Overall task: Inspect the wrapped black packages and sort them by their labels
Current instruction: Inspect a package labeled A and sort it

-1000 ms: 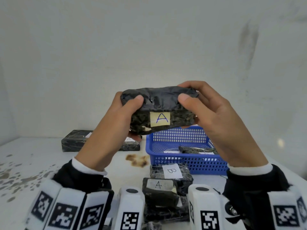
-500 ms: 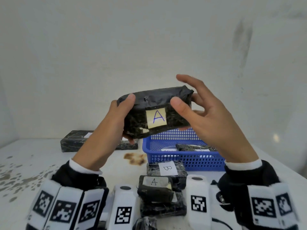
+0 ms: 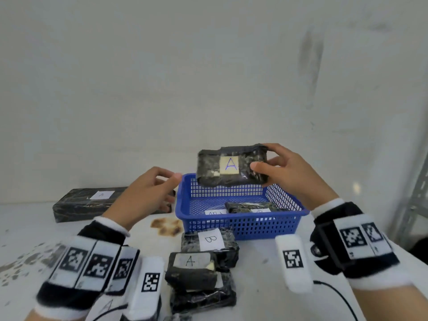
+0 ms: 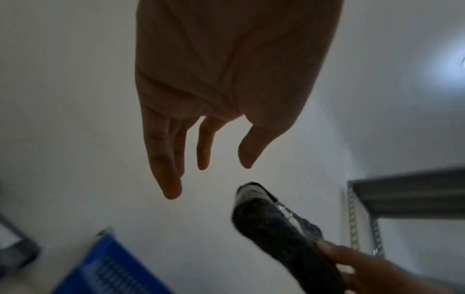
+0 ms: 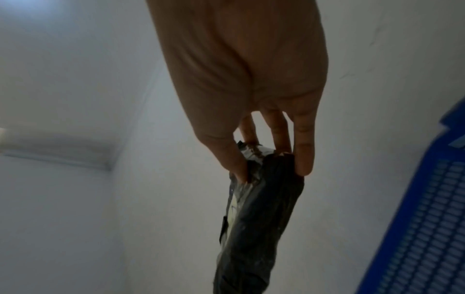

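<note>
At lower centre of the head view three stacked wrapped black packages (image 3: 201, 267) are seen, one (image 3: 249, 207) in the blue basket (image 3: 240, 224), one long package (image 3: 90, 205) at left, while the glossy package labelled A (image 3: 231, 166) is pinched at centre frame above the basket by the right hand (image 3: 287, 174), the left hand (image 3: 146, 193) being relaxed, holding nothing.

black package (image 3: 232, 167), blue mesh basket (image 3: 240, 224)
</note>
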Available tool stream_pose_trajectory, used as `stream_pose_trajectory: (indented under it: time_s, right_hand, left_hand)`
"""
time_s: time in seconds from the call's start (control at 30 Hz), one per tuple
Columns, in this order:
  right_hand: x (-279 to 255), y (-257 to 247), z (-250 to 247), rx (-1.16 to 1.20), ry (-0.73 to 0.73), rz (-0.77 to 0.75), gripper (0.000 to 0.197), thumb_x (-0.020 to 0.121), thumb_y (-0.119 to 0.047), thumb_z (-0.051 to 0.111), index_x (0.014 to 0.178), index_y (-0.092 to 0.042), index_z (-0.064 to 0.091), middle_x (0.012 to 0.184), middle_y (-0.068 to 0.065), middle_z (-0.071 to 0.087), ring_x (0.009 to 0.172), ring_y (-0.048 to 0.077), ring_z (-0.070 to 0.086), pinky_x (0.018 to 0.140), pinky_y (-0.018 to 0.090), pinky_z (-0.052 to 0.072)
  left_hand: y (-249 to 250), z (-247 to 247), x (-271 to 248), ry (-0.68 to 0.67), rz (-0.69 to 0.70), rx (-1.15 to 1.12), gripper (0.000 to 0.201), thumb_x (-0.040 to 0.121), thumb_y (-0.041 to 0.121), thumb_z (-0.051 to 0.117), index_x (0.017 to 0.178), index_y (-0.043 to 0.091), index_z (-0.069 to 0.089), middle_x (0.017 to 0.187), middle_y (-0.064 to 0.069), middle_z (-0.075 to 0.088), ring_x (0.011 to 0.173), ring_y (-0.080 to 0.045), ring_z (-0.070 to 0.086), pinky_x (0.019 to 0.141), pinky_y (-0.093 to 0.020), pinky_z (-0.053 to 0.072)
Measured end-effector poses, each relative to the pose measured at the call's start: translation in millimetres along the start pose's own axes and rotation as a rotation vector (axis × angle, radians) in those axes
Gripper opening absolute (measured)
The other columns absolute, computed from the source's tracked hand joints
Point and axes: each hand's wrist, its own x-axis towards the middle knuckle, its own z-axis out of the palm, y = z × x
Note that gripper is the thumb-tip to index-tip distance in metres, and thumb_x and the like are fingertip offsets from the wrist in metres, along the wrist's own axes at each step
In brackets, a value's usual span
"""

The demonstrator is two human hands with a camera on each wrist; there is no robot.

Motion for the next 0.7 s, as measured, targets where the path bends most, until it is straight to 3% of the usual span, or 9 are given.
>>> stream_pose_trajectory:
  time_s: [0.13, 0.2, 0.23, 0.3, 0.37, 0.47, 0.53, 0.63, 0.7]
  right_hand:
    - [41.5, 25.4, -9.2, -0.071, 0.050, 0.213, 0.050, 0.089, -0.027, 0.074, 0.131, -0.015, 0.049, 0.109, 0.010, 0.069, 0.064, 0.018, 0.071, 0.062, 0.024, 0.052]
    - [63.2, 37.4, -9.7, -0.140, 0.041, 0.291, 0.043, 0.089, -0.024, 0.075, 0.117, -0.009, 0.047, 0.108, 0.009, 0.061, 0.064, 0.020, 0.069, 0.058, 0.025, 0.051]
    - [75.0, 43.9, -8.8, -0.189, 0.030, 0.313, 0.036, 0.089, -0.023, 0.075, 0.106, -0.007, 0.048, 0.099, 0.007, 0.059, 0.067, 0.022, 0.069, 0.058, 0.025, 0.052]
    - [97.1, 55.5, -4.6, -0.284, -0.006, 0.351, 0.031, 0.089, -0.021, 0.075, 0.083, -0.007, 0.048, 0.078, 0.004, 0.056, 0.079, 0.031, 0.072, 0.066, 0.031, 0.057]
    - [118.3, 66.5, 0.9, -0.377, -0.056, 0.387, 0.033, 0.088, -0.020, 0.076, 0.073, -0.008, 0.049, 0.071, 0.007, 0.058, 0.088, 0.035, 0.073, 0.075, 0.038, 0.058]
    - [146.3, 81.3, 9.7, -0.492, -0.124, 0.448, 0.024, 0.090, -0.015, 0.074, 0.096, 0.000, 0.056, 0.086, 0.011, 0.060, 0.086, 0.035, 0.070, 0.081, 0.047, 0.060]
    - [162.7, 92.7, 13.2, -0.635, -0.192, 0.467, 0.036, 0.090, -0.015, 0.074, 0.115, 0.005, 0.059, 0.106, 0.018, 0.066, 0.093, 0.036, 0.069, 0.083, 0.051, 0.059]
    - [180.0, 104.8, 14.0, -0.847, -0.267, 0.451, 0.047, 0.089, -0.024, 0.075, 0.126, 0.000, 0.059, 0.123, 0.018, 0.067, 0.107, 0.035, 0.068, 0.094, 0.043, 0.054]
    - [185.6, 110.5, 12.2, -0.895, -0.302, 0.432, 0.045, 0.089, -0.021, 0.074, 0.126, 0.000, 0.060, 0.122, 0.018, 0.068, 0.101, 0.032, 0.067, 0.088, 0.036, 0.054]
  left_hand:
    - [-25.8, 9.0, 45.7, -0.044, -0.118, 0.255, 0.030, 0.096, 0.043, 0.051, 0.112, 0.018, 0.049, 0.097, 0.002, 0.060, 0.083, -0.015, 0.061, 0.074, -0.031, 0.052]
    - [-37.8, 14.1, 67.2, -0.077, -0.165, 0.375, 0.034, 0.097, 0.046, 0.049, 0.114, 0.016, 0.048, 0.108, -0.002, 0.061, 0.084, -0.017, 0.058, 0.077, -0.031, 0.046]
    - [-42.8, 17.8, 76.7, -0.096, -0.179, 0.414, 0.038, 0.097, 0.047, 0.047, 0.118, 0.015, 0.047, 0.115, -0.004, 0.060, 0.089, -0.019, 0.057, 0.078, -0.031, 0.044]
    - [-50.7, 26.7, 93.9, -0.122, -0.203, 0.455, 0.050, 0.098, 0.049, 0.044, 0.129, 0.010, 0.044, 0.126, -0.009, 0.057, 0.103, -0.023, 0.056, 0.083, -0.031, 0.043]
    - [-56.8, 35.8, 108.4, -0.134, -0.224, 0.435, 0.062, 0.097, 0.051, 0.043, 0.140, 0.007, 0.034, 0.136, -0.014, 0.053, 0.115, -0.028, 0.056, 0.091, -0.033, 0.045]
    - [-67.0, 50.1, 125.6, -0.159, -0.222, 0.418, 0.071, 0.097, 0.049, 0.045, 0.149, 0.009, 0.017, 0.147, -0.019, 0.039, 0.125, -0.035, 0.051, 0.104, -0.044, 0.042]
    - [-76.4, 61.6, 130.4, -0.216, -0.210, 0.503, 0.068, 0.101, 0.039, 0.041, 0.152, 0.012, 0.006, 0.154, -0.020, 0.023, 0.133, -0.038, 0.042, 0.110, -0.046, 0.035]
    - [-89.1, 74.3, 127.6, -0.293, -0.184, 0.572, 0.066, 0.104, 0.029, 0.034, 0.154, 0.017, -0.006, 0.157, -0.022, 0.001, 0.135, -0.039, 0.039, 0.108, -0.039, 0.034]
    - [-90.6, 74.3, 125.3, -0.296, -0.145, 0.552, 0.065, 0.104, 0.026, 0.034, 0.154, 0.016, -0.008, 0.156, -0.024, 0.002, 0.134, -0.039, 0.040, 0.105, -0.036, 0.035]
